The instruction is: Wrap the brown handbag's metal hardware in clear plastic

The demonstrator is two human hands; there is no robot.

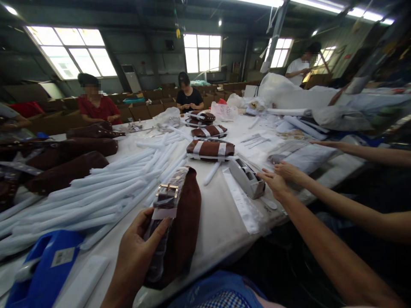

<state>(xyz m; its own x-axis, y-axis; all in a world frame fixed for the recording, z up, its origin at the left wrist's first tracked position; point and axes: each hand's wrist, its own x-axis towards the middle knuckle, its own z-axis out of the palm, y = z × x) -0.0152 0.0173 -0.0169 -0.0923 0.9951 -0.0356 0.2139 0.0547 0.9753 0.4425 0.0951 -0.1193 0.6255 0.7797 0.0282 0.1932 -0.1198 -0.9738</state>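
Bags of dark brown leather [86, 146] lie at the far left, beside a wide spread of white, tube-shaped rolls [105, 188]; nearer the person is a blue plastic object with a pale label [48, 278]. The left hand [136, 244] is closed around the near side of a reddish-brown, suede-like bag with a strap under clear film [188, 214], its thumb pressed below the gold-coloured metal buckle [167, 185]. The bag is at the near edge of the white-covered table [221, 222], in front of the person. That grip suits the step: thumb firm enough to hold strap and film flat, fingers spread behind so the soft side does not crease, buckle turned up and away from the suede.

Just beyond are brown bundles banded with white strips [210, 148]. Right of them stands a grey tape dispenser [245, 179], with the right hand [276, 186] at its front end, fingers stretched out, fairly narrow; whether they pinch any tape, I cannot tell. A straight, low pull across the cutter would be cleanest, without dragging the dispenser. A co-worker's hand [290, 172] is close beside, near a clear-wrapped package [302, 152], so the elbow is best held in
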